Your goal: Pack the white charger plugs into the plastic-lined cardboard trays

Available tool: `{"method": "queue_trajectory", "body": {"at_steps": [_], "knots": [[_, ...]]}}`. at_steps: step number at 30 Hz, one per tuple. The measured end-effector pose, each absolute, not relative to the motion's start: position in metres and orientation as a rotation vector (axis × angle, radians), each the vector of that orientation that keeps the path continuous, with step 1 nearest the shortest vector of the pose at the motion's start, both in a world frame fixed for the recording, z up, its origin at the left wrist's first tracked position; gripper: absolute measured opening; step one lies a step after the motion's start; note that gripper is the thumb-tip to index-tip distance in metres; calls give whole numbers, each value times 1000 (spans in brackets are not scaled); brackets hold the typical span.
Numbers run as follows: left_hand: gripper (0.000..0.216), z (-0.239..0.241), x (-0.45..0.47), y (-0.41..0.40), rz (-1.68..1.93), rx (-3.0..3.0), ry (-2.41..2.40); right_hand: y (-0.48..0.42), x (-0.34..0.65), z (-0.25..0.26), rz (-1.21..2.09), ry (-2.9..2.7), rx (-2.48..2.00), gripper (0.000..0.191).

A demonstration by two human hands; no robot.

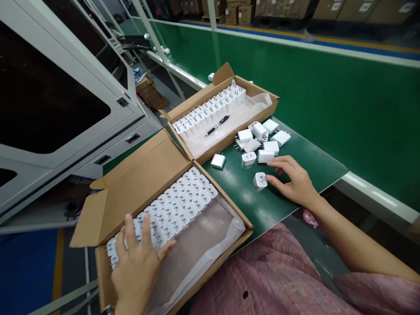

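My left hand [138, 253] reaches over the near cardboard box [243, 216], fingers spread on the rows of white plug chargers [175, 208] standing prongs up. At the right, my right hand [292, 179] is over the green table, thumb and fingers apart. Its thumb touches or nearly touches a single white charger [260, 180] standing prongs up. The index fingertip is close to another charger [265, 156] at the edge of a loose pile [251, 145]. One more charger [218, 160] lies by itself between the pile and the boxes.
A second open box [223, 146] holds rows of chargers [210, 109] and a black pen [217, 126] on white lining. The near box's flap [141, 170] stands open toward a white machine [124, 113]. Beyond the green table [236, 183] runs a green conveyor surface [344, 100].
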State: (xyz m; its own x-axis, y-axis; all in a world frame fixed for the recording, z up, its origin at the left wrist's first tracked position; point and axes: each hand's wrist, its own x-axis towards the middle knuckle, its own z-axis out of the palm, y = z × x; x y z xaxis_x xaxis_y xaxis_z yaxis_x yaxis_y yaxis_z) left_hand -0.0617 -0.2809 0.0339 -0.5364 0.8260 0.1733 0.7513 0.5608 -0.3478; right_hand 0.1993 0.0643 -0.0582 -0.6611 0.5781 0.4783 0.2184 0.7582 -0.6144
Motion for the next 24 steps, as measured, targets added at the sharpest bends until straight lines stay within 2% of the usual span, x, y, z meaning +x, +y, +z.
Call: {"method": "queue_trajectory", "body": {"at_steps": [2,5,9,11,15,21,24], "knots": [[74,50,-62,-258,184,-1438,-2431,77,198,-58,461,-2258,-673,32],[52,66,-52,-196,-74,-1753,-2302,94,191,-61,225,-2438,-654,42],[35,57,-30,-87,62,-1898,-2402,100,185,-60,68,-2592,-563,38],[32,45,-26,-41,192,-1832,-2580,98,189,-55,155,-2600,-527,36],[30,25,-36,2,246,-1807,-2701,89,210,-39,581,-2507,-571,42],[31,23,-27,-18,120,-2263,-2648,76,212,-35,1026,-2491,-513,40],[39,28,-10,-32,31,-2536,-2580,78,204,-36,1150,-2499,-386,54]]}}
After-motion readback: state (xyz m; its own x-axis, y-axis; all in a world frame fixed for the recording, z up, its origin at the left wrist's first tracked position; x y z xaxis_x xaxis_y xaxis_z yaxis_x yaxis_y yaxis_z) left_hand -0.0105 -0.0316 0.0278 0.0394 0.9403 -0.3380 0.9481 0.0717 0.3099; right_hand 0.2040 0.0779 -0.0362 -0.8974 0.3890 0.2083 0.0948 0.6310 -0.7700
